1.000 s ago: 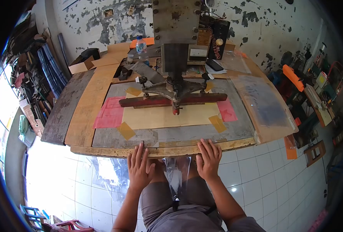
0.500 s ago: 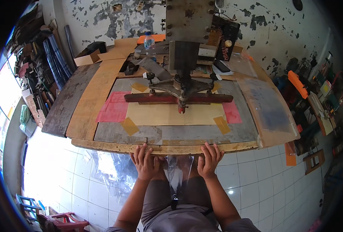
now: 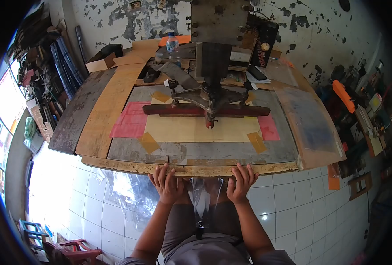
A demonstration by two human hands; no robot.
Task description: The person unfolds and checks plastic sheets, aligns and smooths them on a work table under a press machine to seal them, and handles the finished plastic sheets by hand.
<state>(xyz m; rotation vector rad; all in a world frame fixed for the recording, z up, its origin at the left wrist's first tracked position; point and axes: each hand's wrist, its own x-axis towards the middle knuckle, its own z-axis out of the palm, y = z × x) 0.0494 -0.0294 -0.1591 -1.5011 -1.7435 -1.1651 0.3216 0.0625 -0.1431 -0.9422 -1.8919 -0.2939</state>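
My left hand [image 3: 166,185] rests its stretched fingers on the worn wooden front edge [image 3: 205,170] of the table. Farther right along that edge lies my right hand [image 3: 241,183], fingers apart, holding nothing. Beyond them, a grey plate [image 3: 125,152] carries a cream sheet [image 3: 196,134] with yellowish-brown tape [image 3: 257,142] at its corners. Pink sheets [image 3: 130,120] show at both sides of it. Over the cream sheet hangs a dark red bar [image 3: 160,109] on a metal bracket [image 3: 210,99] of a machine; whether the bar touches the sheet I cannot tell.
A water bottle [image 3: 172,46], an open cardboard box [image 3: 101,65] and a black phone [image 3: 257,73] stand or lie toward the back. Clear plastic covers a board [image 3: 313,128] at the right. Clear film [image 3: 130,190] hangs below the table's front, and a red stool [image 3: 79,251] is lower left.
The view has shifted slightly, so the machine and table appear a little farther right. Both hands stay on the table edge.
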